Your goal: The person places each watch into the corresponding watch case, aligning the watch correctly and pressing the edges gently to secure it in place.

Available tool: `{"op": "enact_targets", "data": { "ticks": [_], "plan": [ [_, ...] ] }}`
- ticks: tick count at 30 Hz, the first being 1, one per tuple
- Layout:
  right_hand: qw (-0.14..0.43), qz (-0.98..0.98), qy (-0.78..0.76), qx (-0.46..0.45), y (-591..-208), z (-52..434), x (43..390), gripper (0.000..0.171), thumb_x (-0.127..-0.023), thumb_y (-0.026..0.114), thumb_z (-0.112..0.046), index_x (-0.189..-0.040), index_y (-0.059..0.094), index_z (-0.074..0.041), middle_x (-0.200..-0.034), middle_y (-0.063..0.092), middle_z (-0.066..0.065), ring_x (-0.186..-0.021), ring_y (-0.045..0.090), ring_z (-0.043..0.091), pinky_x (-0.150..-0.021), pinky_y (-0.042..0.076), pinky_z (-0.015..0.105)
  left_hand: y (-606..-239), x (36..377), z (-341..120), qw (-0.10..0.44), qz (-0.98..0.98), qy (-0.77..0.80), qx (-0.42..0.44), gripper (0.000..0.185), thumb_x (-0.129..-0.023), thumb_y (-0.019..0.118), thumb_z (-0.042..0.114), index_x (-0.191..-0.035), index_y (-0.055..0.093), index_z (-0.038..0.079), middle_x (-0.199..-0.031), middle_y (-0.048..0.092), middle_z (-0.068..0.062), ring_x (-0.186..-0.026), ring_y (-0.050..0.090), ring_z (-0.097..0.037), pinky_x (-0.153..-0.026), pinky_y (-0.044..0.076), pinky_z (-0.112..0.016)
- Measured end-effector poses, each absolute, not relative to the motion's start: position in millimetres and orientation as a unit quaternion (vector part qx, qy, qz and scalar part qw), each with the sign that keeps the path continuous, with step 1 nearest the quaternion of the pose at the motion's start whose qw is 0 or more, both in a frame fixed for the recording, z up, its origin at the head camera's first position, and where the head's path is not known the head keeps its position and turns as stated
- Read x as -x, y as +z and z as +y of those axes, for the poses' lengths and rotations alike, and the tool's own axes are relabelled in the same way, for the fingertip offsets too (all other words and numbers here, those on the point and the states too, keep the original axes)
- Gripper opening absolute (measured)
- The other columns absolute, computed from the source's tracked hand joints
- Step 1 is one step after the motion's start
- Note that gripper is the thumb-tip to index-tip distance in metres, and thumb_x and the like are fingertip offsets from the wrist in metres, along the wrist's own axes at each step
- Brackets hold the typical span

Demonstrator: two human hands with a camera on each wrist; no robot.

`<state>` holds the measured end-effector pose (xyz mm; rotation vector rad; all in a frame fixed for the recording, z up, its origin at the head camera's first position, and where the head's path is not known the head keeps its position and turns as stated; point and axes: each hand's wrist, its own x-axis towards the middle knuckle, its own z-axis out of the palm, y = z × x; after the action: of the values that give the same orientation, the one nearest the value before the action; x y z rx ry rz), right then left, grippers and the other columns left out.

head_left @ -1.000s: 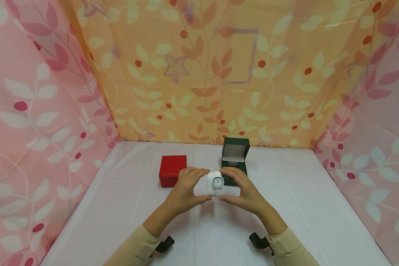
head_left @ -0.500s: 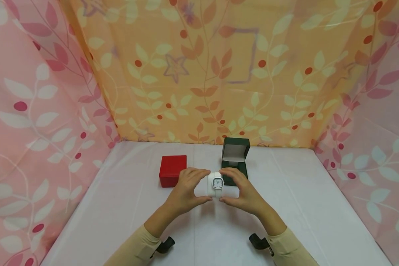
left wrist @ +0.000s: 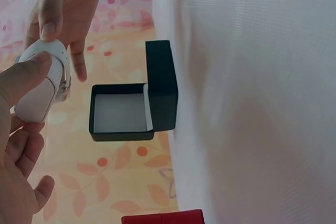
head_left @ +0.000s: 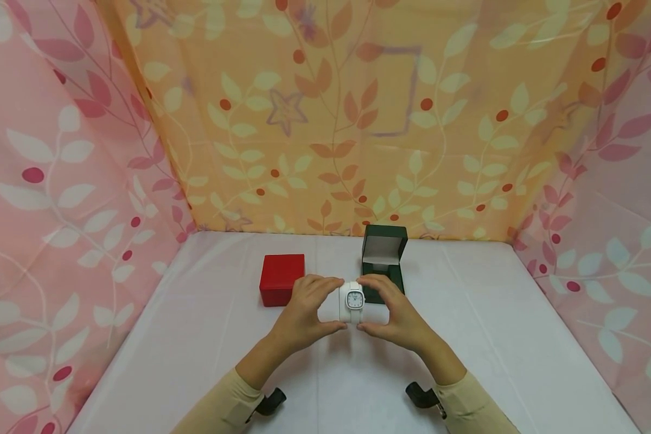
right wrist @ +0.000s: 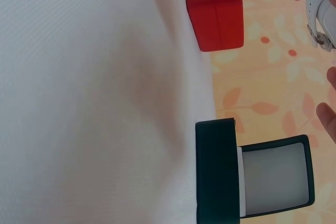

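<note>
Between my two hands, a white-strapped wristwatch [head_left: 355, 299] is held off the table, wrapped round a white watch cushion [left wrist: 34, 100]. Its square-cornered dial faces the head camera. My left hand [head_left: 310, 308] pinches the left end of the cushion between thumb and fingers. From the right, my right hand [head_left: 395, 311] pinches the watch and cushion in the same manner, thumb below and fingers above. The strap's buckle [right wrist: 321, 39] shows on the far side in the right wrist view. Behind the right hand stands a dark green watch box [head_left: 384, 244], lid raised, its base partly hidden.
A closed red box [head_left: 282, 274] sits behind my left hand, left of the green one. Both rest on a table with a white cloth [head_left: 217, 313]. Patterned curtains, orange [head_left: 325, 120] at the back and pink [head_left: 49, 229] at the sides, enclose the table.
</note>
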<state>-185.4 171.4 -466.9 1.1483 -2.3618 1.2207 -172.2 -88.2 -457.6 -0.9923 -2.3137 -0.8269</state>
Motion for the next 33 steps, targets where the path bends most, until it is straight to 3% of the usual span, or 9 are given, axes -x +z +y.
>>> {"op": "enact_targets", "data": {
  "ticks": [18,26,33],
  "plan": [
    [0.109,-0.814,0.418,-0.388,-466.7,168.1,182.4,0.084,-0.079,0.091,-0.024,-0.150,0.046,-0.018,-0.150,0.047,0.000,-0.139,0.044,0.021,-0.116,0.037,0.034,-457.2,168.3,-86.0,0.223,-0.853,-0.310,0.355,0.085,-0.071,0.095,0.034,-0.145,0.056,0.017,-0.139,0.063,0.005,-0.121,0.052,-0.010,-0.106,0.040,-0.041],
    [0.128,-0.828,0.387,-0.385,-466.6,167.5,181.2,0.084,-0.079,0.091,-0.025,-0.150,0.046,-0.018,-0.150,0.048,0.002,-0.138,0.044,0.025,-0.110,0.040,0.054,-458.2,171.8,-85.9,0.239,-0.849,-0.301,0.363,0.082,-0.069,0.097,0.032,-0.139,0.060,0.011,-0.135,0.064,0.003,-0.119,0.054,-0.013,-0.105,0.039,-0.044],
    [0.110,-0.832,0.397,-0.373,-463.4,166.8,179.4,0.085,-0.080,0.090,-0.029,-0.152,0.045,-0.022,-0.152,0.047,-0.001,-0.142,0.042,0.023,-0.112,0.039,0.057,-458.7,172.2,-87.6,0.237,-0.858,-0.291,0.350,0.081,-0.070,0.096,0.034,-0.139,0.059,0.012,-0.135,0.063,0.003,-0.122,0.054,-0.015,-0.108,0.037,-0.047]
  ]
}}
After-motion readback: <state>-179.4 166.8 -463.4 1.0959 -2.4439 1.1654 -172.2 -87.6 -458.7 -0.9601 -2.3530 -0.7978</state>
